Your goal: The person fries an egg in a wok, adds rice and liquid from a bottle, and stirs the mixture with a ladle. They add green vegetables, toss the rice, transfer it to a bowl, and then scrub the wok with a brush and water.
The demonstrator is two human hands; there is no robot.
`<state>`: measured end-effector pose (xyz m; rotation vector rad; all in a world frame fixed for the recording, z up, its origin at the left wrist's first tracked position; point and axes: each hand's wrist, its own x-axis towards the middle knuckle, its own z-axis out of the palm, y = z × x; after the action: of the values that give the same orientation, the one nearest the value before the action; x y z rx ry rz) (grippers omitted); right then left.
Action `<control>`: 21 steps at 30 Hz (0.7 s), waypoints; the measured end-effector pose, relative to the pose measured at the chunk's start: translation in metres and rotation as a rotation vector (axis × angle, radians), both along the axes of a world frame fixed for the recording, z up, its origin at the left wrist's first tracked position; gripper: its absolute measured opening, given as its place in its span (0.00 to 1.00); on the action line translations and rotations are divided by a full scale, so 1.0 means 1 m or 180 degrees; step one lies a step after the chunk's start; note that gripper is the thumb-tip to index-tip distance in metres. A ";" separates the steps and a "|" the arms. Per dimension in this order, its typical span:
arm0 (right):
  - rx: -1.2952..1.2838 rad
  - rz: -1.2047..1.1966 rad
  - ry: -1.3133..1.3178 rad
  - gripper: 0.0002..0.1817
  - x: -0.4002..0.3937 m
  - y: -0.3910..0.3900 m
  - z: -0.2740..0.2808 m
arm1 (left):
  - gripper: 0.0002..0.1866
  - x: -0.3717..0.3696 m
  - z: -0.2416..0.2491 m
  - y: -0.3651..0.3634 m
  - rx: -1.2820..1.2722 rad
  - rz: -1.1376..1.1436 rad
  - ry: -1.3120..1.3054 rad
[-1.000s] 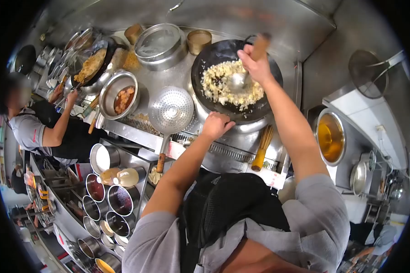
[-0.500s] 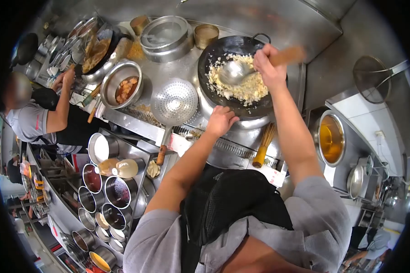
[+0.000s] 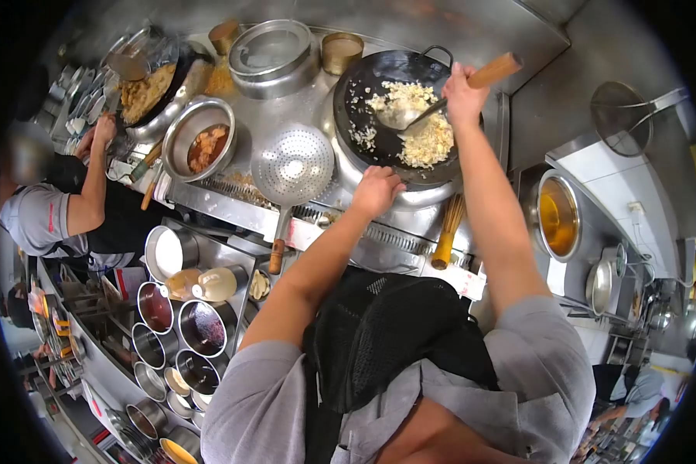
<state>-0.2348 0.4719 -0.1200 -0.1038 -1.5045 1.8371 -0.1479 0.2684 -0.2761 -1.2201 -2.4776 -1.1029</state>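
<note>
My right hand (image 3: 465, 96) is wrapped round the wooden handle of a metal ladle (image 3: 398, 116), whose bowl rests among pale yellow and white chopped food (image 3: 428, 143) in a black wok (image 3: 356, 81). At the wok's near rim is my left hand (image 3: 377, 190), its fingers curled against the edge; what they grip, if anything, is hidden. A perforated strainer (image 3: 292, 166) lies left of the wok, its wooden handle toward me. Just below the wok sits a bamboo brush (image 3: 446, 240) with a yellow handle.
A bowl of browned pieces (image 3: 174, 143) and a covered metal pot (image 3: 274, 85) stand to the left. Several sauce containers (image 3: 156, 307) fill the lower left. A co-worker (image 3: 46, 216) works at another wok. A bowl of orange liquid (image 3: 558, 216) is at right.
The ladle has turned, its handle now tilted upward, and the food is split into clumps with dark wok showing between them. My left hand stays at the rim. The view has shifted slightly.
</note>
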 end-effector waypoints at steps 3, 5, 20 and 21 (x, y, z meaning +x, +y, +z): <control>0.0228 0.0057 -0.0067 0.11 0.000 0.014 0.053 | 0.06 0.002 -0.002 -0.006 0.0080 -0.0086 -0.0065; -0.0034 -0.0201 -0.0016 0.10 0.031 0.004 0.094 | 0.06 0.000 -0.004 -0.002 0.0254 -0.0067 -0.0087; 0.0152 0.0455 -0.0191 0.12 0.088 -0.004 0.024 | 0.04 0.001 0.001 -0.003 -0.0291 0.0040 0.0063; 0.0072 0.0936 -0.0020 0.13 0.075 0.013 -0.007 | 0.04 0.004 0.000 -0.003 -0.0301 0.0014 0.0034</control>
<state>-0.1594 0.4845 -0.1271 0.1295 -1.6124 2.0486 -0.1440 0.2655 -0.2766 -1.2413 -2.5497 -0.9856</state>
